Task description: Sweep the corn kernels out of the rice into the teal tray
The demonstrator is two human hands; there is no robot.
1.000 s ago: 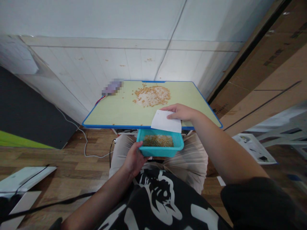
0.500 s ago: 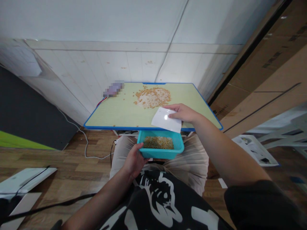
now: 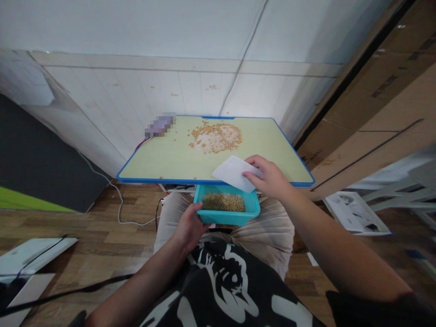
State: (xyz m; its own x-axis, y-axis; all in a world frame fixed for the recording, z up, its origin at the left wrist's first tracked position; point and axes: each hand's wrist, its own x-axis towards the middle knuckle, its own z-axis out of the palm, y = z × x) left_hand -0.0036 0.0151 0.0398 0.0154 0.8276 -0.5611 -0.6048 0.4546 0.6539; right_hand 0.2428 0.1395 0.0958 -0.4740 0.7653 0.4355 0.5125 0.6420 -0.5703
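Observation:
My left hand point(image 3: 191, 227) grips the left end of a turquoise plastic tub point(image 3: 226, 219), thumb on its rim. The tub rests over my lap, just below the table's front edge, and holds a layer of greenish and yellowish grains point(image 3: 224, 202). Between the thumb and fingers of my right hand point(image 3: 267, 177) is a white flexible scraper sheet point(image 3: 235, 172). It slants across the table's front edge, its lower corner over the tub. Beyond it, a mixed pile of yellow kernels and white grains point(image 3: 218, 137) lies spread on the pale green tabletop point(image 3: 163, 159).
A blurred-out purplish object point(image 3: 160, 126) with a red cord sits at the table's back left corner. The white wall point(image 3: 153, 86) stands behind the table. Large cardboard boxes point(image 3: 374, 118) rise at the right. A white cable point(image 3: 120, 209) runs along the floor at left.
My right hand has shifted slightly right and toward me, and the scraper sheet has turned in its grasp. My left hand and the tub stay nearly in place.

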